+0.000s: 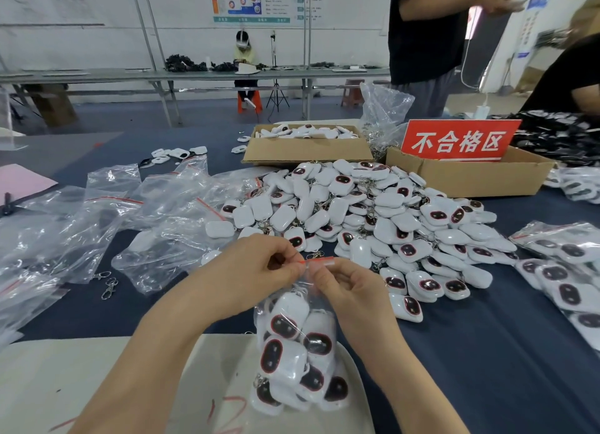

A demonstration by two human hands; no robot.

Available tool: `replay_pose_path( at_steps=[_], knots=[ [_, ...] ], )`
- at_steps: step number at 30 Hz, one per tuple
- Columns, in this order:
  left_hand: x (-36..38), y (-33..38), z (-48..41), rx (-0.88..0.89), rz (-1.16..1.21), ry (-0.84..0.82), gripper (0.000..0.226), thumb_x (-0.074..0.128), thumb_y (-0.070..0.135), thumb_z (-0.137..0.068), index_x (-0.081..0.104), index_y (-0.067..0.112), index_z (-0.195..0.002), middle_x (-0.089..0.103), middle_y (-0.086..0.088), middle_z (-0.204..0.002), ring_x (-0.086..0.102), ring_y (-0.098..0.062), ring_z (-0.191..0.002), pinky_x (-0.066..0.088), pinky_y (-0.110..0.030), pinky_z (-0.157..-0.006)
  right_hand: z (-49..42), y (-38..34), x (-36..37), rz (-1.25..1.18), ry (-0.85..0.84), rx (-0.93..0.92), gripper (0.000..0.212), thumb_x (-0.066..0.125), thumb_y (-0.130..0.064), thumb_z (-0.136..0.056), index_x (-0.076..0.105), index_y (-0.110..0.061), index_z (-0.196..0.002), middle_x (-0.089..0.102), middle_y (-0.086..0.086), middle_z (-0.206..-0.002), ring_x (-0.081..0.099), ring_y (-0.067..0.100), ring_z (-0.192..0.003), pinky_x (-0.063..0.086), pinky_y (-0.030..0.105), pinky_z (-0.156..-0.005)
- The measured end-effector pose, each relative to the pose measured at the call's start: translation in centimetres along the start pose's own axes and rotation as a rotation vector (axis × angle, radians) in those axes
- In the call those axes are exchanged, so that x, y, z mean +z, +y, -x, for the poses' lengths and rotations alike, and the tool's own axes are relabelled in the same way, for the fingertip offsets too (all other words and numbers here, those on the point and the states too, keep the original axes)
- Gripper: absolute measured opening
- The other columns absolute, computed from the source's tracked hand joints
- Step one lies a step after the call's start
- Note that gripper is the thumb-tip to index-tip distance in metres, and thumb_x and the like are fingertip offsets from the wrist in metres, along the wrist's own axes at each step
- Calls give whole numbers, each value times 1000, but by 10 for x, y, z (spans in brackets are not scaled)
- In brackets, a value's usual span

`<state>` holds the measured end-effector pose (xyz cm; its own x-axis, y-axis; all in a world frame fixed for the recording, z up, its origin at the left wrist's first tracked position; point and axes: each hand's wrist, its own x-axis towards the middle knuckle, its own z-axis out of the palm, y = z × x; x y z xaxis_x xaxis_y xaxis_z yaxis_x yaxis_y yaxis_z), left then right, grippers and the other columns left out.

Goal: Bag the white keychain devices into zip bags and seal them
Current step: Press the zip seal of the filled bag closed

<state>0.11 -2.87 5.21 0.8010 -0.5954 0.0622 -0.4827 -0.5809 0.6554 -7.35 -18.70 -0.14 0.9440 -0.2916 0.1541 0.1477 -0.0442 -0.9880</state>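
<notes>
The step in hand is the sealing. One filled zip bag [298,352] hangs just below the fingers [284,250], over a white board [97,368]; whether its lower end rests there, I cannot tell. The left hand [256,268] and the right hand [344,287] stand close together, and the fingers of both are grasping the red closing strip [319,261] at the top of the bag in a pinch. How much of the strip is already pressed together is not clear. I judge that the next move calls for running the pinch along the strip to its free end, to the right of the fingers, with even pressure. Inside the bag I count six white keychain devices [285,320] by their dark faces; more may be hidden behind. Beyond the fingers one loose pile [373,213] lies on the surface [487,352], too many to count, surely many dozens. To the left of the fingers empty bags [107,206] overlap, at least six. To the right are filled bags [565,271], at least two. Far beyond the fingers stand two cardboard boxes [308,151] and one red sign [459,139].
</notes>
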Motion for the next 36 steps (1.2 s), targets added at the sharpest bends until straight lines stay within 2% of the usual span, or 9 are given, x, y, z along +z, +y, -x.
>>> replay_pose_path(
  at_steps=[3,5,11,15,20,25,31,36],
  knots=[
    [4,3,1,8,4,-2,17,63,43,-93,69,31,-83,71,8,-76,53,0,-59,44,-18,-58,1,0,0,28,11,2,16,65,-17,-95,75,-28,-87,77,-7,-82,71,11,-78,56,19,-71],
    [5,4,2,18,2,7,18,62,45,-94,68,33,-81,70,8,-75,50,0,-56,40,-17,-55,1,0,0,25,18,11,17,65,-18,-95,75,-29,-86,76,-6,-81,71,13,-78,56,20,-71],
    [2,1,4,37,40,3,18,63,41,-95,69,30,-82,68,13,-74,50,1,-59,41,-16,-58,2,-1,-2,-14,16,24,13,67,-19,-94,77,-26,-90,77,-5,-84,73,10,-80,55,19,-72],
    [-3,-4,6,29,49,-27,17,63,42,-95,69,31,-84,70,8,-77,53,-1,-63,44,-19,-60,2,-1,-3,-28,32,29,17,68,-17,-93,78,-27,-84,77,-3,-82,73,12,-79,57,22,-72],
    [-6,-5,8,32,76,-31,19,64,36,-97,68,26,-81,62,21,-65,47,4,-55,40,-10,-60,3,-3,-6,-62,85,25,14,69,-12,-91,77,-19,-81,77,-2,-79,70,6,-72,52,14,-66],
    [-11,-8,10,24,96,-32,17,66,32,-96,70,24,-81,65,22,-70,53,8,-60,41,-6,-64,3,-5,-6,-110,109,43,13,70,-11,-91,77,-17,-81,77,0,-77,69,5,-68,52,13,-61],
    [-19,-12,14,-15,85,-47,14,66,42,-94,70,35,-82,70,14,-81,57,4,-71,44,-10,-70,2,-4,-6,-109,145,37,11,70,-14,-91,78,-18,-83,77,-2,-78,70,5,-70,52,12,-62],
    [-26,-15,19,-45,116,-69,14,66,43,-93,72,33,-84,72,7,-86,64,-9,-81,51,-33,-88,3,-3,-8,-102,164,14,14,70,-12,-90,77,-19,-80,77,-5,-77,69,0,-69,49,8,-61]
  ],
)
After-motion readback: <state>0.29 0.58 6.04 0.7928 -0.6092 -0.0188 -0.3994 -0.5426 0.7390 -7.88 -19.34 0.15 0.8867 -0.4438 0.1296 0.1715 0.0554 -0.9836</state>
